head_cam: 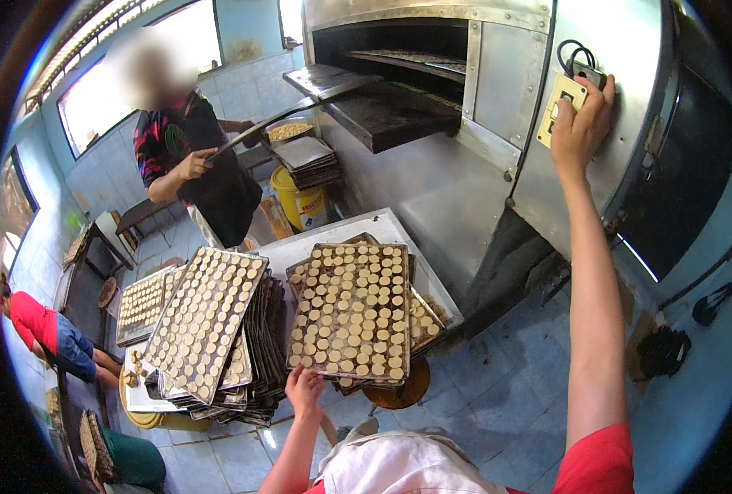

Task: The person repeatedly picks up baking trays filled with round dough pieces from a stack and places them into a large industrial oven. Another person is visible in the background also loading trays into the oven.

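My right hand [579, 126] is raised to a cream switch plate [545, 133] on the metal side of a large oven, its thumb on the switch and its fingers around the plate's edge near a dark plug with a looped cable. My left hand [305, 390] touches the near left corner of a metal baking tray [349, 309] dotted with rows of small pale dough rounds; whether the fingers grip the rim is unclear. That tray lies on other trays. To its left, a tilted tray of dough rounds [205, 321] tops a tall stack of dark trays.
A co-worker [187, 154] holds a long-handled peel at the oven's opening [397, 55]. Beside the oven, a yellow bucket [304, 200] bears stacked trays. A round stool [403, 386] stands under the near trays. Another person in red bends at far left, near a green bin [132, 457].
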Action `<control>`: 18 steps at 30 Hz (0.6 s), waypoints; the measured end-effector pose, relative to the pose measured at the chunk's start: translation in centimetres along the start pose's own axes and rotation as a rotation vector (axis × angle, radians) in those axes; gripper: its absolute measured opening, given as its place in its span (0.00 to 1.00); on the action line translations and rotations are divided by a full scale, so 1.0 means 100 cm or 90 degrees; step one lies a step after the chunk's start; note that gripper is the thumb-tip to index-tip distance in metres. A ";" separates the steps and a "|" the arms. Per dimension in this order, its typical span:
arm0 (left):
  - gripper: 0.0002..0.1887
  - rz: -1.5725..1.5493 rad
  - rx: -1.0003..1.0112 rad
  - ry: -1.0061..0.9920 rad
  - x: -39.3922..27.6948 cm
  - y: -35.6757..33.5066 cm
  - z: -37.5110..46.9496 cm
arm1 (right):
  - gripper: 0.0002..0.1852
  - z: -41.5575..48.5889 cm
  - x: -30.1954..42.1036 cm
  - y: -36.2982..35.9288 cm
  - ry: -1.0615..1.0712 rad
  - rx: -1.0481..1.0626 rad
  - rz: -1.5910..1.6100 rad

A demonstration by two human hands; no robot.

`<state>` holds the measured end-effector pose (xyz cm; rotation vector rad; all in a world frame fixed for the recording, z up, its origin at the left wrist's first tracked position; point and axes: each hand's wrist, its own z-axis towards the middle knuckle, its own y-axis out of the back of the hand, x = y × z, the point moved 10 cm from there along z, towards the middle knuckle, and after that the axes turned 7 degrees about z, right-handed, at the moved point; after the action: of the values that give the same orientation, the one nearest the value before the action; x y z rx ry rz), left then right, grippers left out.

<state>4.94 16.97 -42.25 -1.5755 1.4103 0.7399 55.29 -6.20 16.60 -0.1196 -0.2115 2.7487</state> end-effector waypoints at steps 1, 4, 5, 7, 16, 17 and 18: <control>0.20 -0.017 -0.045 0.027 0.007 0.022 0.000 | 0.23 -0.001 0.000 0.000 0.003 0.001 -0.013; 0.19 -0.035 -0.056 0.074 0.020 0.046 0.008 | 0.21 0.002 0.001 0.003 0.008 -0.011 0.038; 0.19 -0.045 -0.050 0.088 0.023 0.049 0.010 | 0.21 0.002 0.001 0.003 0.007 -0.008 0.047; 0.12 -0.088 -0.018 0.102 0.022 0.036 0.009 | 0.21 0.001 -0.003 0.000 0.024 -0.001 0.028; 0.12 -0.103 0.017 0.124 0.024 0.022 0.024 | 0.24 0.000 -0.004 -0.002 -0.031 0.051 0.090; 0.13 -0.105 0.024 0.128 0.023 0.021 0.024 | 0.24 0.000 -0.006 -0.003 -0.028 0.059 0.079; 0.13 -0.103 0.017 0.133 0.024 0.021 0.024 | 0.25 0.001 -0.006 -0.003 -0.020 0.059 0.081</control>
<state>3.56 18.05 -45.82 -1.7625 1.4135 0.4694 55.91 -6.18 16.75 -0.0661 -0.0867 2.8827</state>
